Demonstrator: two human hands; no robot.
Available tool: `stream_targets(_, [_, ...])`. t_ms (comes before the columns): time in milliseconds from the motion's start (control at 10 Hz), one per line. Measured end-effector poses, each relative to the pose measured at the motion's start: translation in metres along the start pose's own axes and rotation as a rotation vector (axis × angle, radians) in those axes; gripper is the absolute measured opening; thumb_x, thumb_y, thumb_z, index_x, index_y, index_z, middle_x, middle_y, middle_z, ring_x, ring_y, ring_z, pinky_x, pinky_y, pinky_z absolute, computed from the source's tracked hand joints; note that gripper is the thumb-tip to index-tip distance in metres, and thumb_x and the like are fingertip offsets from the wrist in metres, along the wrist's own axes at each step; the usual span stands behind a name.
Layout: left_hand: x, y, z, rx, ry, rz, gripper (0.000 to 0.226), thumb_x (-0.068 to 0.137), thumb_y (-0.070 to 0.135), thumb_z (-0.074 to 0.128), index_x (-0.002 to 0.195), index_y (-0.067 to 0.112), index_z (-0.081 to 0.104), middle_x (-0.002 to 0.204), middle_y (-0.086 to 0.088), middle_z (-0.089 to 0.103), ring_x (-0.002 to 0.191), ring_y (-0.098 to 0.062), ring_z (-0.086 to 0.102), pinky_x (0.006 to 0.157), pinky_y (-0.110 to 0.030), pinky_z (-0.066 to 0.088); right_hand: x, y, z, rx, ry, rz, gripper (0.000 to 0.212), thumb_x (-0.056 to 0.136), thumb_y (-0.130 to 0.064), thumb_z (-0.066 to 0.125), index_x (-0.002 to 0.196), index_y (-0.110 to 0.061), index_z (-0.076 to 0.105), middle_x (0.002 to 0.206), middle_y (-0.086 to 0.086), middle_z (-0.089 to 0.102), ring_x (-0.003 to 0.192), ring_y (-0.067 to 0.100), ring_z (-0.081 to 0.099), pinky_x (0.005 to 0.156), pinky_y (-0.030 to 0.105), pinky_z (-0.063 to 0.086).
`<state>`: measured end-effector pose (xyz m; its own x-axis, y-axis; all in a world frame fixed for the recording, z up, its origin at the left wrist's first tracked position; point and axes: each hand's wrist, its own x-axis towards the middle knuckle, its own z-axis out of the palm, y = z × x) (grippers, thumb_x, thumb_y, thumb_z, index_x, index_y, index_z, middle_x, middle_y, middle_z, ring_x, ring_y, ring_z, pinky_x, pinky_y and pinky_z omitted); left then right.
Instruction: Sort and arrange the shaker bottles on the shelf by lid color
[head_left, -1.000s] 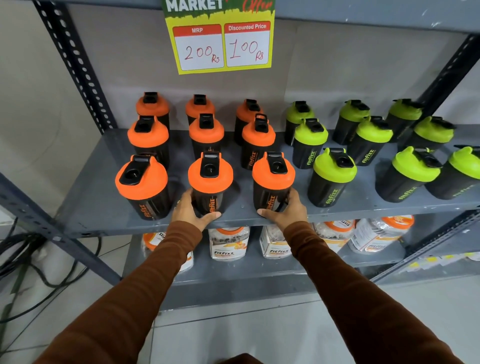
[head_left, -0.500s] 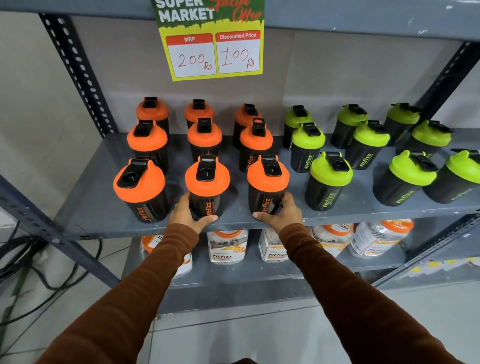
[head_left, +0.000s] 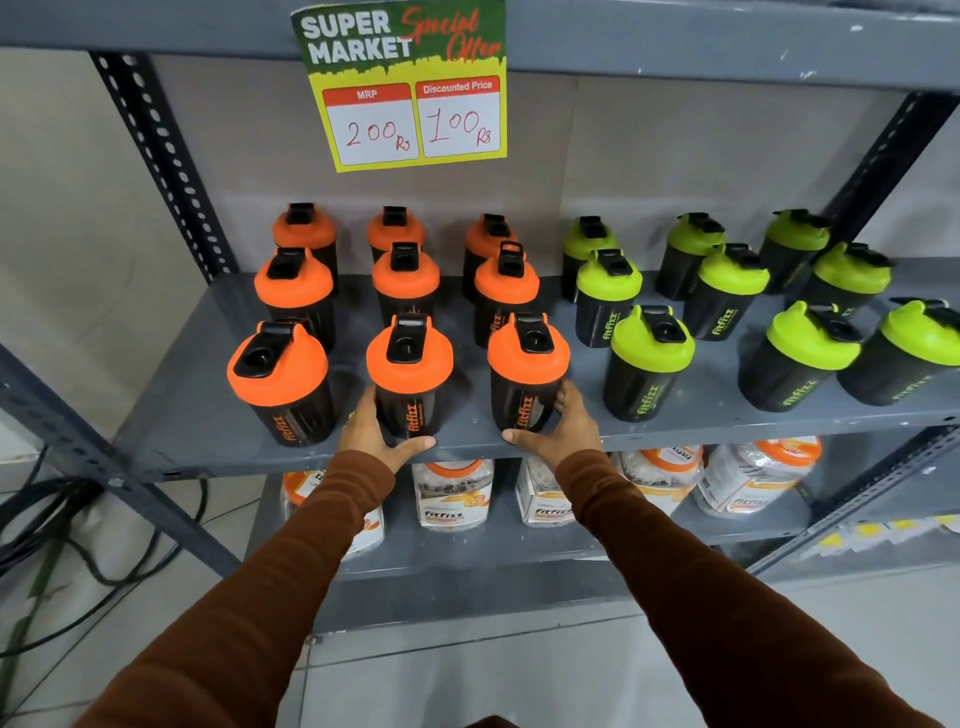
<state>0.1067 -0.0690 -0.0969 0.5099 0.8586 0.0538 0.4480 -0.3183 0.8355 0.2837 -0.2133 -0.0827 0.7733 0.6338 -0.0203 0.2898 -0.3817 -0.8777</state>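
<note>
Black shaker bottles stand on a grey metal shelf (head_left: 171, 415). Several orange-lidded ones fill the left half in three rows, several green-lidded ones (head_left: 649, 358) the right half. My left hand (head_left: 371, 434) wraps the base of the front-middle orange-lidded bottle (head_left: 410, 374). My right hand (head_left: 563, 426) wraps the base of the front-right orange-lidded bottle (head_left: 527, 369). Both bottles stand upright at the shelf's front edge. A third front orange-lidded bottle (head_left: 280, 379) stands untouched to the left.
A price sign (head_left: 410, 88) hangs from the shelf above. The lower shelf holds jars with orange lids (head_left: 452, 493). Slotted uprights (head_left: 166, 161) frame the rack. Black cables (head_left: 47, 514) lie on the floor at left.
Both hands stay on the same two front bottles. The view has tilted upward, so the shelf and sign sit lower in the frame. The bottles have barely shifted.
</note>
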Motion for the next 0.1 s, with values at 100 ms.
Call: stream_targets(100, [-0.0177, 0.0007, 0.005, 0.007, 0.082, 0.003, 0.097, 0.062, 0.03, 0.079, 0.137, 0.014, 0.021, 0.145, -0.014, 0.031, 0.132, -0.031, 0.03, 0.107, -0.045, 0.027, -0.0157, -0.0004, -0.0011, -0.064, -0.027, -0.007, 0.099, 0.059, -0.025, 0.084, 0.137, -0.01, 0.025, 0.142, 0.012, 0.041, 0.129, 0.025, 0.039, 0.105, 0.031, 0.031])
